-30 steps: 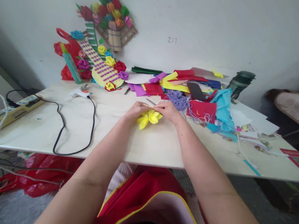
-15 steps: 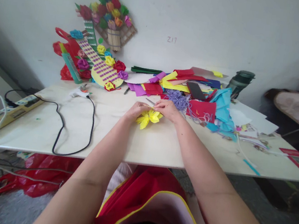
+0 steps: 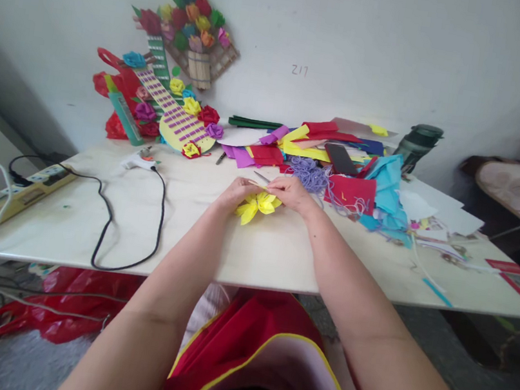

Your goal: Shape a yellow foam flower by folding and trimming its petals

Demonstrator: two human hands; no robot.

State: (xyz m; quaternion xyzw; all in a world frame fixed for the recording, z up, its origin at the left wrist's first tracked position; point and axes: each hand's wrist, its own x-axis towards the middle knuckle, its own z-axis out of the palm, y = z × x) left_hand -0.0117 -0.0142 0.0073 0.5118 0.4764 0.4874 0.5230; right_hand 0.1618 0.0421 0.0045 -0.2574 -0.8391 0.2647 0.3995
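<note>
A yellow paper flower with spread petals is held just above the white table, between my two hands. My left hand pinches its far left edge, fingers closed. From the other side my right hand grips the far right edge, its fingertips also pressed together. Fingers hide part of the upper petals. Just beyond the hands a thin metallic pointed tool, perhaps scissor blades, lies on the table; the rest of it is hidden.
A white glue gun with a black cord lies to the left, near a yellow power strip. Coloured paper, purple yarn, a phone and a dark bottle line the back. Flower decorations lean against the wall.
The yellow flower's petals have shifted very slightly between my fingers. Both hands stay in almost the same place, still closed on it.
</note>
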